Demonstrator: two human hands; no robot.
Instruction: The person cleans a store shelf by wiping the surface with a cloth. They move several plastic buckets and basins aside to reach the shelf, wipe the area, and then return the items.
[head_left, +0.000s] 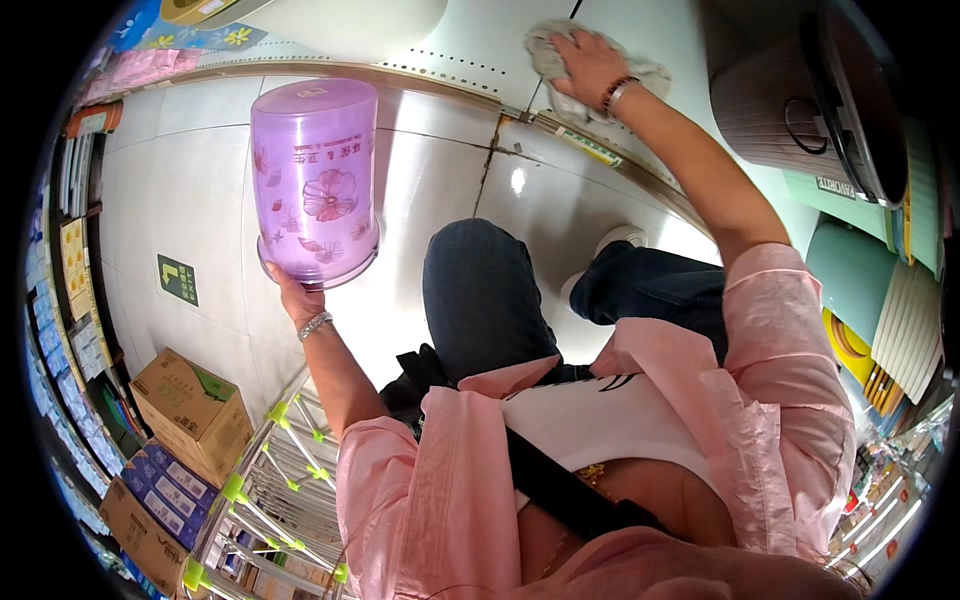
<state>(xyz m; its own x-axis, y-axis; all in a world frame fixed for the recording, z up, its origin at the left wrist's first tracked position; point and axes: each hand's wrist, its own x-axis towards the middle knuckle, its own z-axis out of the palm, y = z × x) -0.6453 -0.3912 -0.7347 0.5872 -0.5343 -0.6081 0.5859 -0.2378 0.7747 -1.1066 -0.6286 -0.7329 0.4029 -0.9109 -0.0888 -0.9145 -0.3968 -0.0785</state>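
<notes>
A purple translucent plastic bin (330, 172) with printed flowers and writing is held over the tiled floor. My left hand (296, 289) grips it by its rim, and the bin's base points away from me. My right hand (589, 67) presses a grey cloth (544, 49) flat on a white metal shelf (495, 37), the lowest one in front of me. The fingers are spread over the cloth, which bunches around the palm. A price label strip (589, 146) runs along the shelf's front edge, just below that hand.
A dark ribbed bin (765, 112) stands on the shelf at the right, and a pale container (352, 30) at the upper left. Cardboard boxes (191, 397) and a metal rack (274, 480) with green joints are at my lower left. Stocked shelves (75, 300) line the left.
</notes>
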